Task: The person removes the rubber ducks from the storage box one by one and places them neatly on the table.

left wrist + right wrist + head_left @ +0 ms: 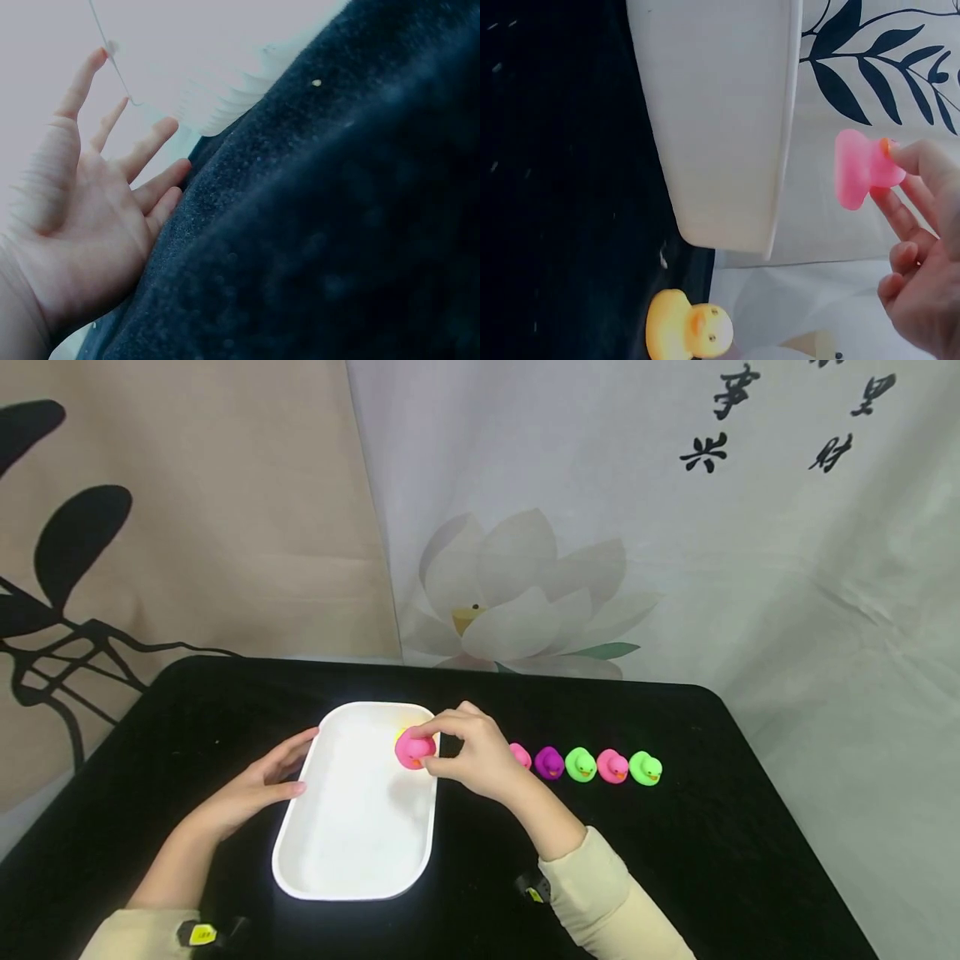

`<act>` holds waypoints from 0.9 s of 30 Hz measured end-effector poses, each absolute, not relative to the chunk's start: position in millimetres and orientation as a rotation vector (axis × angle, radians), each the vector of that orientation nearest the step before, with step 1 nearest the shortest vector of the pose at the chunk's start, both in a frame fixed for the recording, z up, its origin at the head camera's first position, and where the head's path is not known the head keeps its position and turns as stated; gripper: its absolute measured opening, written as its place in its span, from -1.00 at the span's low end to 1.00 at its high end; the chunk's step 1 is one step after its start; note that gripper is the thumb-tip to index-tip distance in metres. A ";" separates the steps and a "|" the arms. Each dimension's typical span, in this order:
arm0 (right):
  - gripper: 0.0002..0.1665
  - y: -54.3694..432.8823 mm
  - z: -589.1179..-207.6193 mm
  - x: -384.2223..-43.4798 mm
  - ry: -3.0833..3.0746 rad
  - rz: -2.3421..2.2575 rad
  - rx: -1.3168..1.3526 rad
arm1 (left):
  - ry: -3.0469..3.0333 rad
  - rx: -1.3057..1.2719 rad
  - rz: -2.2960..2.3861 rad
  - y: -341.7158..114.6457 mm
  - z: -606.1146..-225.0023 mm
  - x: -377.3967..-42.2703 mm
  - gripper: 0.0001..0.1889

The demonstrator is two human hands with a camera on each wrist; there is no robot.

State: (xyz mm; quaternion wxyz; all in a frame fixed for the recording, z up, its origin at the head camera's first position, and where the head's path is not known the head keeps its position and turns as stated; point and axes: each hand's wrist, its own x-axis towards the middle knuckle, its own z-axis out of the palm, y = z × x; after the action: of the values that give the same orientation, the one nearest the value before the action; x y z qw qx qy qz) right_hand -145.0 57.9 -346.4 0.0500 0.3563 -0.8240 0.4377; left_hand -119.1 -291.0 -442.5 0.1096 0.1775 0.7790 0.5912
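Note:
In the head view my right hand pinches a pink rubber duck over the upper right part of a white tray. Thumb and fingers are round the duck in the right wrist view, where it is held above the rim's level. A bit of yellow peeks out behind it. My left hand is at the tray's left side, fingertips and thumb right at the rim. The left wrist view shows that hand with its fingers spread and fairly straight.
Right of the tray runs a row of ducks, among them a purple duck and a green duck. A yellow duck on the black-covered table is hidden in the head view. A printed curtain hangs behind.

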 end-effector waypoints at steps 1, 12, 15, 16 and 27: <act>-0.62 61.0 -346.0 -144.4 -2.499 1.340 1.092 | 2.294 0.515 1.735 -291.0 -442.1 -118.9 -0.24; -0.61 99.5 -337.7 -135.4 -2.471 1.331 1.091 | 2.302 0.484 1.729 -290.3 -441.6 -118.0 -0.24; -0.59 111.7 -336.8 -134.2 -2.495 1.316 1.059 | 2.304 0.493 1.728 -290.9 -442.2 -118.2 -0.23; -0.59 116.1 -336.9 -134.0 -2.501 1.312 1.053 | 2.305 0.494 1.726 -291.0 -442.3 -118.2 -0.23; -0.63 159.1 -335.9 -133.8 -2.517 1.244 1.037 | 2.328 0.466 1.709 -290.6 -443.0 -117.9 -0.23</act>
State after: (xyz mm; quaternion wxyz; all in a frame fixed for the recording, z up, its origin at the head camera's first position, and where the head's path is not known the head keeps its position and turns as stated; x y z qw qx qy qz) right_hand -133.8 159.1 -335.9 0.0743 0.3454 -0.8386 0.4145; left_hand -117.9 -290.6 -443.0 0.1081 0.1582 0.7912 0.5808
